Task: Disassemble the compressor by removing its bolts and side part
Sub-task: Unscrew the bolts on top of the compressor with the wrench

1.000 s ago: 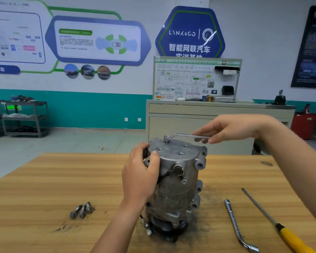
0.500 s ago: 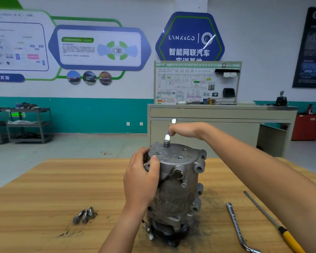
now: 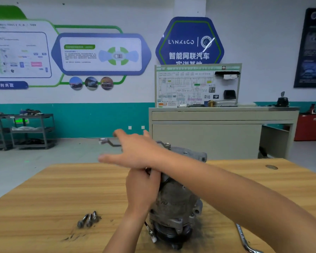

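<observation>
Compressor (image 3: 177,198) stands upright near the middle of the wooden table (image 3: 44,198). Its long axis is vertical, with the dark pulley end down on the table and the flat end cap facing up. A small white plug (image 3: 153,235) hangs on a wire at its lower left.

Left hand (image 3: 142,189) grips the compressor's upper left side, fingers curled round the body.

Right hand (image 3: 135,152) reaches across above the left hand, over the top left of the compressor. Its fingers are stretched out straight and spread, pointing left, and motion-blurred.

Wrench (image 3: 108,142) lies roughly level, long axis left-right. One end sits on the bolt (image 3: 167,144) at the back of the end cap and the free end points left past the fingers. Its handle passes behind the right palm; cannot tell if the palm touches it.

Three loose bolts (image 3: 88,220) lie side by side on the table, left of the compressor and apart from it, heads toward the camera. A bent metal bar (image 3: 243,238) lies on the table at lower right, partly cut off by the frame edge.
</observation>
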